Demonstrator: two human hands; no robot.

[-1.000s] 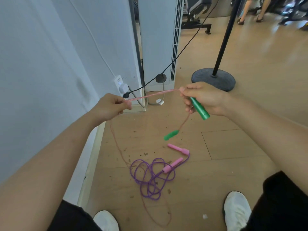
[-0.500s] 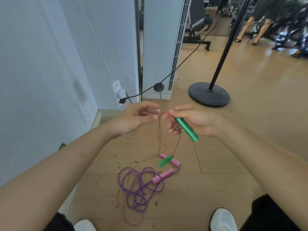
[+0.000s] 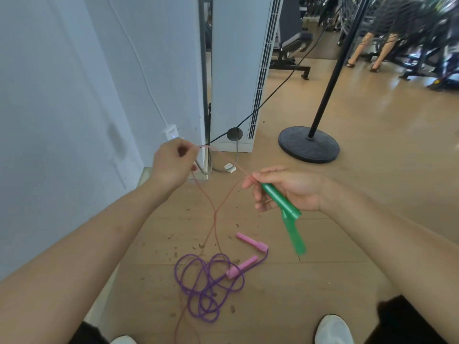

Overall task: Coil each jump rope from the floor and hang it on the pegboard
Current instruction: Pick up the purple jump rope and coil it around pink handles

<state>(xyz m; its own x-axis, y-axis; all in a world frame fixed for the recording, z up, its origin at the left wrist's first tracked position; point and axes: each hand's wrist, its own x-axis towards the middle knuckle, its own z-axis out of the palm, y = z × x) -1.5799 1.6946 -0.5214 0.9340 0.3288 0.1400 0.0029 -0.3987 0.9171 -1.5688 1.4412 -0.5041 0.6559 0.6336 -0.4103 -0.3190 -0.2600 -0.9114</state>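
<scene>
Hands met half a second ago and are now apart. Left hand (image 3: 173, 165) pinches the orange rope (image 3: 215, 214), drawing out a fresh loop. Right hand (image 3: 288, 192) grips one green handle (image 3: 278, 199). The second green handle (image 3: 295, 237) now dangles clear of the floor (image 3: 347, 256). Judgement: coiling is underway. The purple rope (image 3: 206, 289) lies untouched toward the floor's wall edge.

Bright daylight, blurred wide-angle edges

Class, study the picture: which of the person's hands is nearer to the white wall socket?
Left. The left hand pinches the rope just below the white wall socket; the right hand, gripping the green handle, is well off to its right.
</scene>
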